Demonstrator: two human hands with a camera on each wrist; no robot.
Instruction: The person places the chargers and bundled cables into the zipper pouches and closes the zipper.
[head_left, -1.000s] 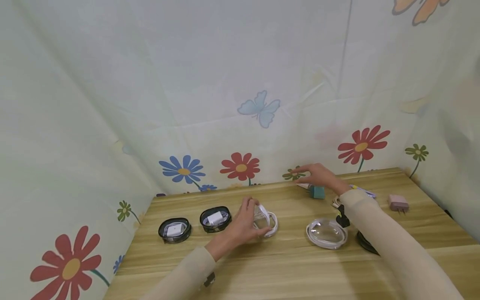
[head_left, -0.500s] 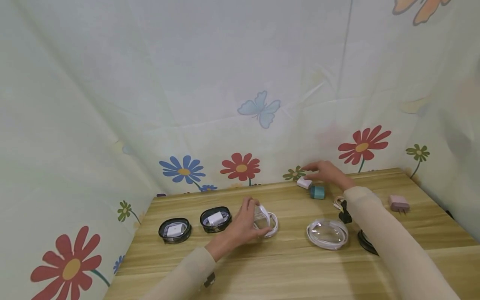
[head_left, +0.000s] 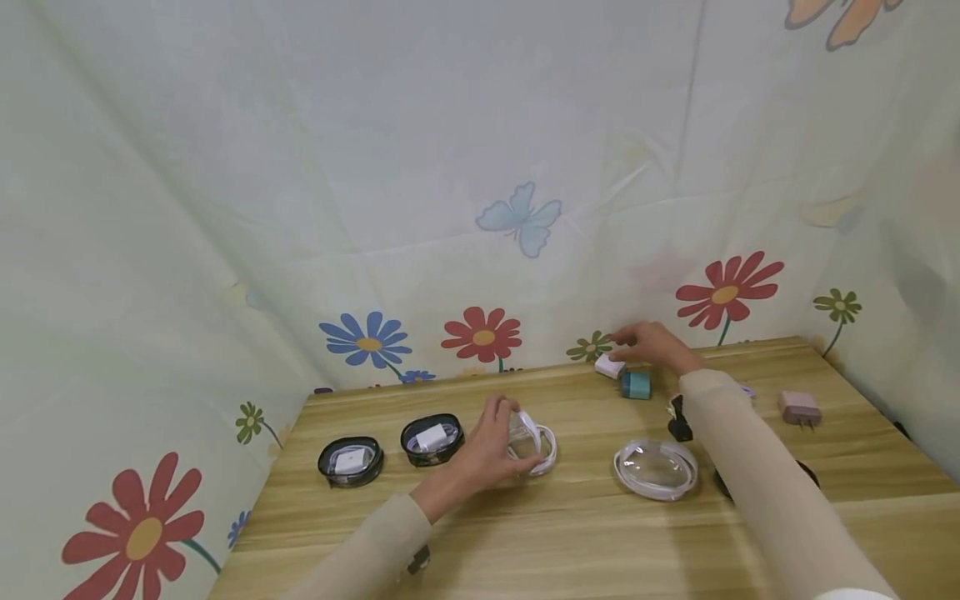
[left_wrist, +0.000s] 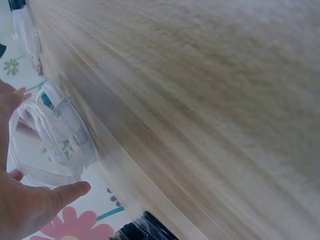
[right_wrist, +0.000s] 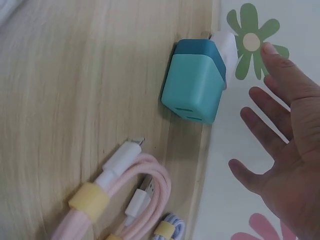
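Note:
On the wooden table (head_left: 570,533) my left hand (head_left: 483,450) grips a round clear plastic case (left_wrist: 50,175) between thumb and fingers. A white cable (head_left: 551,450) is coiled in or against this case; the overlap makes it hard to tell which. At the table's back edge my right hand (head_left: 654,343) hovers with fingers apart, holding nothing. Just below its fingertips lies a white charger (head_left: 610,366), touching or close to a teal charger (head_left: 636,385). In the right wrist view the teal charger hides most of the white one.
Two black oval cases (head_left: 352,480) with white chargers inside stand at left. A white cable coil (head_left: 637,489), a black item (head_left: 680,425) and a pink charger (head_left: 799,407) lie right. Pink (right_wrist: 162,185) and blue (right_wrist: 176,222) cables lie near the right hand.
My right hand has drawn back a little to the right from the white charger, whose body now shows more fully. The left hand and its case stay in place.

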